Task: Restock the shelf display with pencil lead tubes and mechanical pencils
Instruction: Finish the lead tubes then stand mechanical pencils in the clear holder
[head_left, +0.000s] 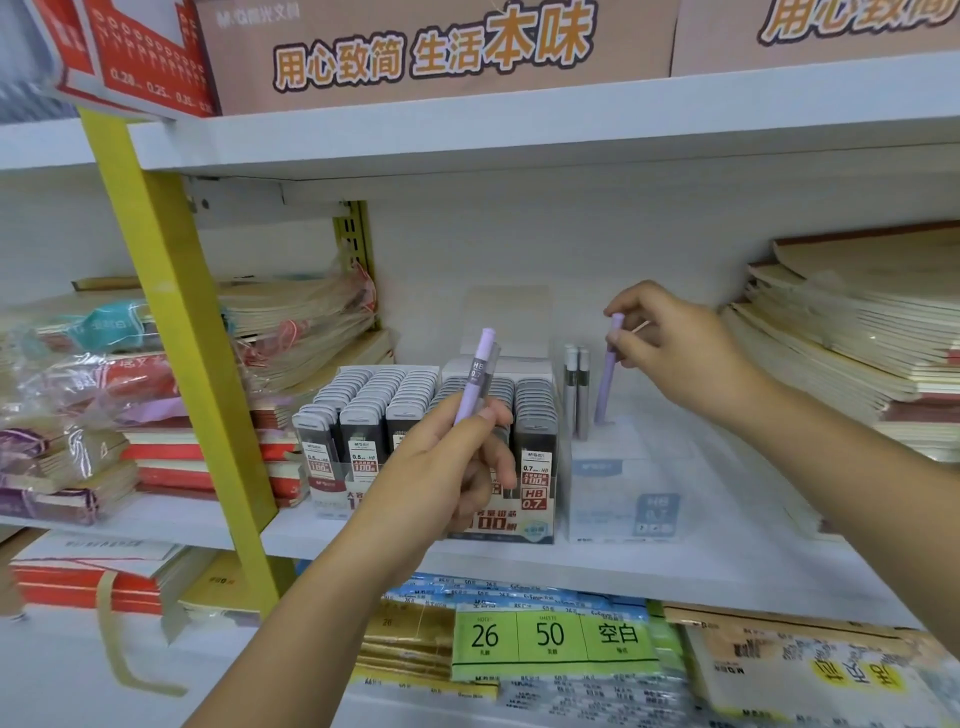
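Nearest, fingers of the left hand (447, 467) curl round the lower end of a lilac lead tube (475, 379). Farther in, the right hand (680, 348) pinches the top of a second lilac tube (607, 379), its foot in the clear display box (623, 483). Likely light, stiff, slick: grip mid-barrel

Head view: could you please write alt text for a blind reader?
The right hand holds a lilac lead tube upright in a clear display box on a shelf; the left hand holds a second lilac tube near packed lead cases.
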